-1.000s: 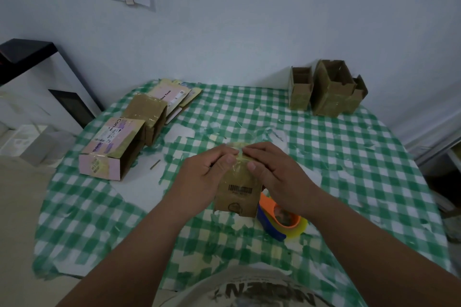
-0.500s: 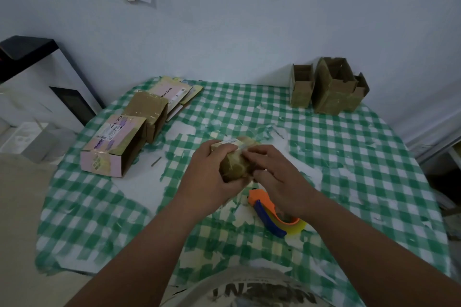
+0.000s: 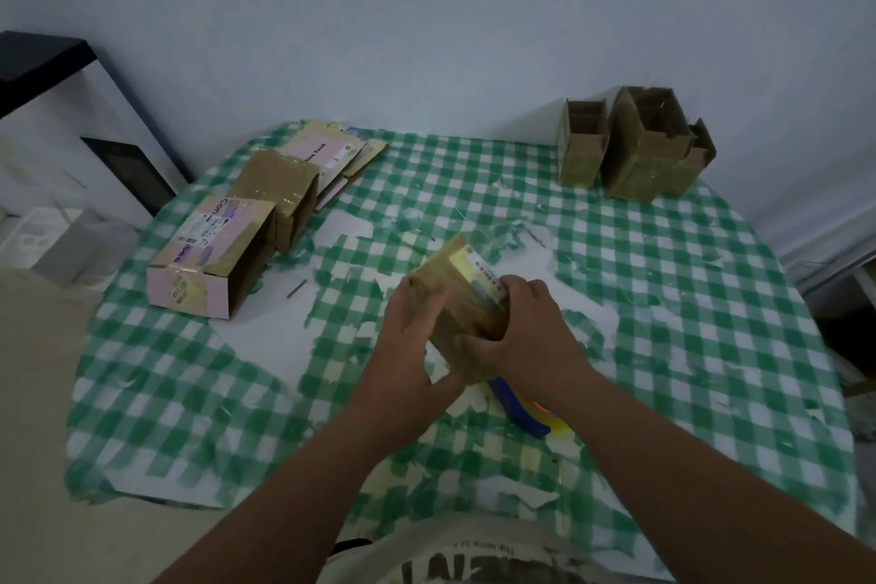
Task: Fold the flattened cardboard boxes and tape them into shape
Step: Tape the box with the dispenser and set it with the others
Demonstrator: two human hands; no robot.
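A small brown cardboard box with a white barcode label is tilted above the table's middle, held between both hands. My left hand lies against its left side with the fingers curled round it. My right hand grips its right side, thumb across the near face. A blue, orange and yellow tape dispenser lies on the table just under my right wrist, partly hidden. A pile of flattened boxes lies at the far left.
Two folded boxes, one pink and one brown, lie on their sides at the left. Three brown folded boxes stand at the far right by the wall. The green checked tablecloth is torn in patches. A dark cabinet stands left of the table.
The box has been turned over between my hands, from upright with its barcode facing me to tilted with the label on top. Both hands shifted from its top edge to its sides.
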